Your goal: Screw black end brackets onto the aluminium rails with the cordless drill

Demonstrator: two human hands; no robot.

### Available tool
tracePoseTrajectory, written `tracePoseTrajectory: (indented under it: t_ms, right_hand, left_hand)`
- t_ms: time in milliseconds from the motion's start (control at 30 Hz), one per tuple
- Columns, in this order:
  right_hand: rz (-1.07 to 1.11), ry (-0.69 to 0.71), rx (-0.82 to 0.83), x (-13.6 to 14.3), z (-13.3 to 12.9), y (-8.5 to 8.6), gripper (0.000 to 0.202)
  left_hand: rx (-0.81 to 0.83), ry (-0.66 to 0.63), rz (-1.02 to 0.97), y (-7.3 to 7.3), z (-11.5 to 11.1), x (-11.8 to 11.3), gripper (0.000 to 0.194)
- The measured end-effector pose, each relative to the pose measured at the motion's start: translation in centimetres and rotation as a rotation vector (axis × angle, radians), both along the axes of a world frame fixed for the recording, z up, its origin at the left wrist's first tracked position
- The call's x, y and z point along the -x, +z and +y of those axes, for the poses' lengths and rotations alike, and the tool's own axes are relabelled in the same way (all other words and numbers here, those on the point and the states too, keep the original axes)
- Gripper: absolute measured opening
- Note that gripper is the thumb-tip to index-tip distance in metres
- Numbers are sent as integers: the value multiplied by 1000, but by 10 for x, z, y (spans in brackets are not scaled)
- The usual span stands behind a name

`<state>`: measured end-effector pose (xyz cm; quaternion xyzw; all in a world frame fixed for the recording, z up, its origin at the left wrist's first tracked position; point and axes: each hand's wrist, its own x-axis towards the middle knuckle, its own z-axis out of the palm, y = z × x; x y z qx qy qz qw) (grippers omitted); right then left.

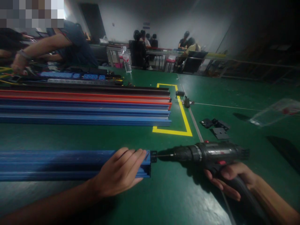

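Observation:
My left hand (124,170) is wrapped over the right end of a long blue metal profile (58,159), which lies flat along the front of the green table. A small black end piece (153,156) sits at the profile's end, just past my fingertips. In my right hand (236,178) is a black power drill (217,152), its handle gripped and its thumb near the red button. The drill points left, and its long bit (166,155) reaches to the black end piece. Whether the tip sits in a screw is too small to tell.
Beyond lie several blue, red and black profiles (93,109) beside yellow tape (185,122). Black plates (220,132) and a lying plastic bottle (276,112) are at right. Another bottle (127,61) stands at the far edge. A co-worker's arm (44,45) reaches in at far left.

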<state>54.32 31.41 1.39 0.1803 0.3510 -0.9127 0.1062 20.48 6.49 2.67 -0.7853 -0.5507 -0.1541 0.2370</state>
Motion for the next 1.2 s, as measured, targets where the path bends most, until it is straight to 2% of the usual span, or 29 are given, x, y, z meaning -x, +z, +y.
tracePoseTrajectory:
  t_ms: [333, 567, 833, 1200]
  right_hand:
    - [34, 21, 43, -2, 2, -6, 35]
    - [4, 17, 86, 2, 3, -5, 37]
    - [0, 13, 96, 1, 5, -17, 31]
    - [23, 19, 105, 4, 7, -9, 26]
  left_hand:
    - [-66, -1, 51, 0, -3, -2, 41]
    - [-60, -13, 57, -2, -4, -2, 46]
    - [-120, -32, 25, -6, -3, -3, 45]
    - [-119, -48, 38, -9, -5, -1, 48]
